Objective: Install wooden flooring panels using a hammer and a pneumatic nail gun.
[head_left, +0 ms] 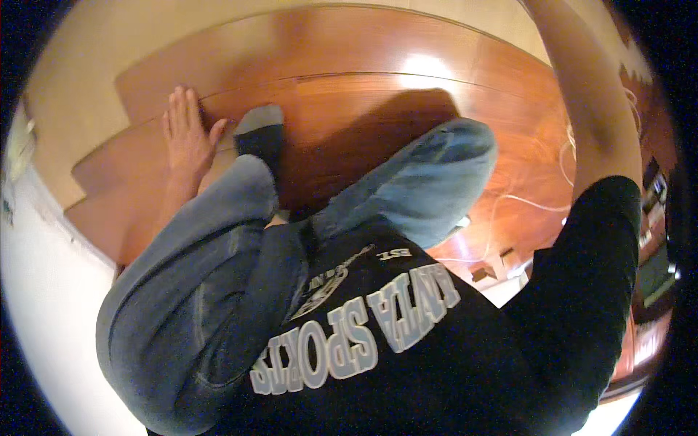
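Nearest, jeans-clad legs (203, 305) fold over reddish-brown planks (334, 109). Past one shin, the left hand (190, 142) lies flat on the planks near their stepped ends, thumb spread, gripping nothing; the right hand's grip, out of view, cannot be told. Pale floor (102, 80) lies beyond.

Right hand beyond the top edge; left forearm (177, 195) partly behind the jeans (196, 291); far-right clutter (658, 276) blurred
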